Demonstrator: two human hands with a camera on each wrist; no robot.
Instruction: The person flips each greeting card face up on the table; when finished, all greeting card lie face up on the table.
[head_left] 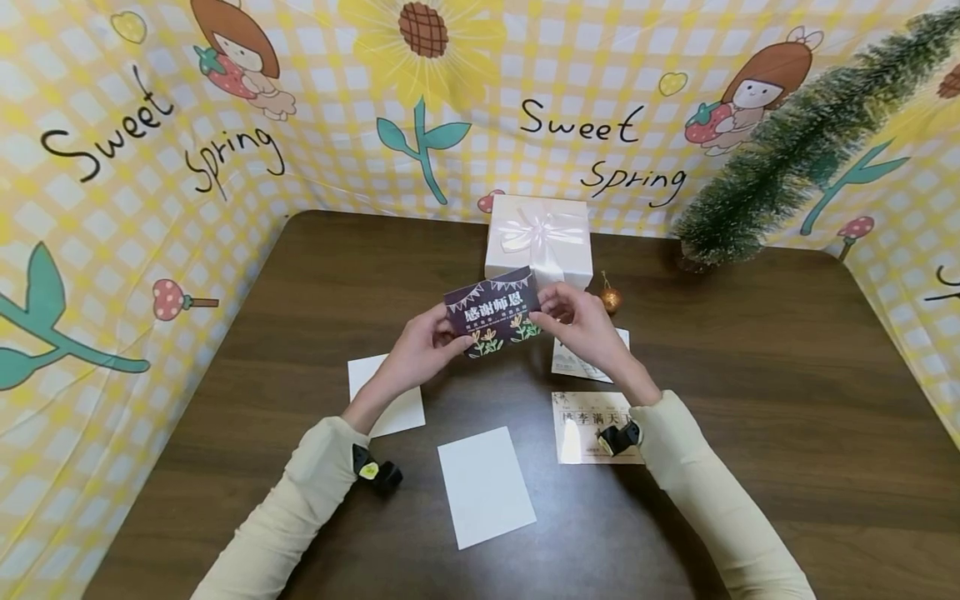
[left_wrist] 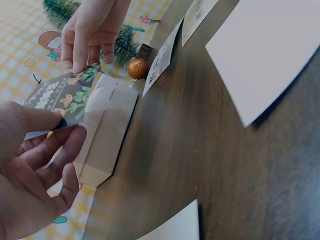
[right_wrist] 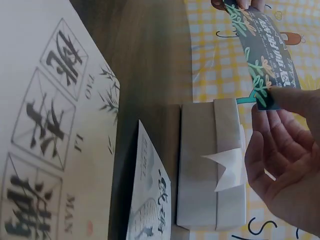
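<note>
Card: a dark greeting card (head_left: 492, 314) with white Chinese lettering, bunting and flowers, held up in the air above the table (head_left: 750, 375), just in front of the gift box, printed face toward the person, likely so it can be read or checked.
Left hand: the left hand (head_left: 422, 348) pinches the card's left end, thumb on the front and fingers curled behind, as the left wrist view shows; a light edge grip that keeps the print uncovered.
Right hand: the right hand (head_left: 581, 321) pinches the right end between thumb and fingertips, the other fingers loosely bent. Two edge grips hold the thin card flat and level.
Gift box: a white box (head_left: 537, 237) with a pale satin bow stands closed behind the card, toward the back of the table.
Ornament: a small gold bauble (head_left: 611, 298) lies just to the right of the box, close to the right hand.
Other cards: a printed card (head_left: 592, 427) with large characters lies face up under the right wrist; another printed one (head_left: 600, 360) lies between it and the bauble, partly hidden by the hand.
Blank sheets: one white sheet (head_left: 486, 486) lies between the forearms, another (head_left: 386, 393) under the left wrist; all spread singly, so each is easy to pick.
Tree: a small frosted pine (head_left: 795, 142) leans at the far right corner.
Backdrop: a yellow checked cloth (head_left: 150, 167) reading "Sweet Spring" surrounds the table.
</note>
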